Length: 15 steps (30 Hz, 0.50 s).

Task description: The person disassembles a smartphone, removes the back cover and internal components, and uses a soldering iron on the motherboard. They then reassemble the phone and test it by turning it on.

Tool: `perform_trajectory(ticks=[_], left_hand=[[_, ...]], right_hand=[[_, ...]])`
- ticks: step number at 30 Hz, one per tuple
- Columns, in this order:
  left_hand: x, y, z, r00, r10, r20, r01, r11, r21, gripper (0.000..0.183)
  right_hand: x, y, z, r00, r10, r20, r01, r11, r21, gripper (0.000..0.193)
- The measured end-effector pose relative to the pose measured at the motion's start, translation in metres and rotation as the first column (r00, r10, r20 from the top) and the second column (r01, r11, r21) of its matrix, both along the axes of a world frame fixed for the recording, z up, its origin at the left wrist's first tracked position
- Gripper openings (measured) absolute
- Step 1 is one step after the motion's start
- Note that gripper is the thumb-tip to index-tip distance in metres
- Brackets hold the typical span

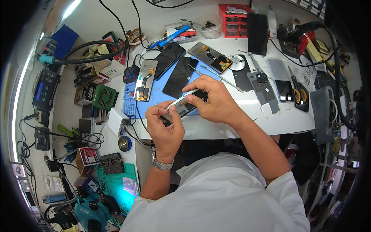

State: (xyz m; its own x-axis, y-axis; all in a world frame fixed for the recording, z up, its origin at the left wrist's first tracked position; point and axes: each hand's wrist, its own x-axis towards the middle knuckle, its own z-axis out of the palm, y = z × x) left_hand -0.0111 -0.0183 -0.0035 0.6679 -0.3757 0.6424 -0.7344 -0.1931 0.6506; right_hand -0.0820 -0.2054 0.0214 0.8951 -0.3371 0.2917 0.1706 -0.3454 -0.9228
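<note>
An opened smartphone [182, 107], its inner parts showing, is held tilted above the front of the blue work mat [159, 103]. My left hand [167, 124] is closed on its lower left end, thumb on top. At the other end my right hand [209, 98] grips it between thumb and fingers. Just beyond lies a dark phone screen [180, 76] on the mat. Left of that screen is a bare display panel [145, 80] with an orange flex cable. Metal tweezers [222, 78] rest to the right, beyond my right hand.
A second display panel [210, 57] and a black phone [169, 60] lie farther back. Scissors [297, 91] and a grey phone back plate [263, 92] are at the right. A red drawer box [234, 21] stands behind. To the left are a green fan [105, 96] and a teal microscope [91, 212].
</note>
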Motion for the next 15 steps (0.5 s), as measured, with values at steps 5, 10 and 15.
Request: perform_trajectory(ticks=[5, 10, 15], left_hand=[[-0.002, 0.001, -0.002, 0.998, -0.062, 0.021, 0.062, 0.998, -0.03, 0.032], [-0.003, 0.003, -0.001, 0.981, -0.143, -0.134, 0.132, 0.988, -0.084, 0.039], [0.011, 0.007, 0.001, 1.0, 0.011, 0.008, -0.01, 0.996, -0.086, 0.07]], right_hand=[[0.0, 0.001, -0.006, 1.0, -0.002, -0.009, 0.003, 0.999, 0.035, 0.009], [0.0, 0.005, -0.011, 0.997, -0.066, 0.036, 0.063, 0.996, 0.062, 0.008], [0.004, 0.007, -0.025, 0.973, -0.171, 0.152, 0.135, 0.965, 0.224, 0.007]])
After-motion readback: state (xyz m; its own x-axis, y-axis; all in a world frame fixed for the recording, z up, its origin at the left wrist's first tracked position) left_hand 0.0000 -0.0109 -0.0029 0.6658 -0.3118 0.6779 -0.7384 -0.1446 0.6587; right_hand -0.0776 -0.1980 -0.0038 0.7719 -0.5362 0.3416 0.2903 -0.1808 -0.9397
